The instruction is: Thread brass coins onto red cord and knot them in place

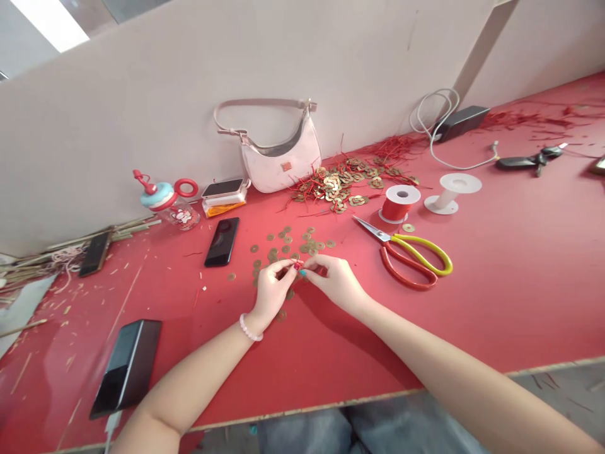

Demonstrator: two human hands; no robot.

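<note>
**Fingertips pinched on a scrap of red cord**

Pinching tight with the fingers [283, 271] of the left hand [270, 291] and the right hand [336, 282], tips drawn together and meeting on one small scrap of red cord [297, 265]. Other fingers curled in, none spread. Too small to tell whether a coin sits in the pinch as well. Held just above the red tabletop [496, 296], at the near edge of a scatter of loose brass coins [283, 241]: flat, round, dull gold, each with a hole in the middle. Ringed at the left wrist by a bracelet [250, 330] of pale pink beads, smooth and glossy.

Right of the hands, well apart: steel-bladed scissors [411, 253] lying flat, one loop handle red, the other yellow. Beyond them, a white plastic spool [399, 203] wound with red thread and, just beside it, an empty white spool [451, 189]. Farther back, a heap of coins [345, 180] tangled with red threads, close by a pale pink handbag [281, 161], soft-sided and curved, strap up against the wall. Left of the scatter, a black phone [222, 241], glossy, lying flat.
</note>
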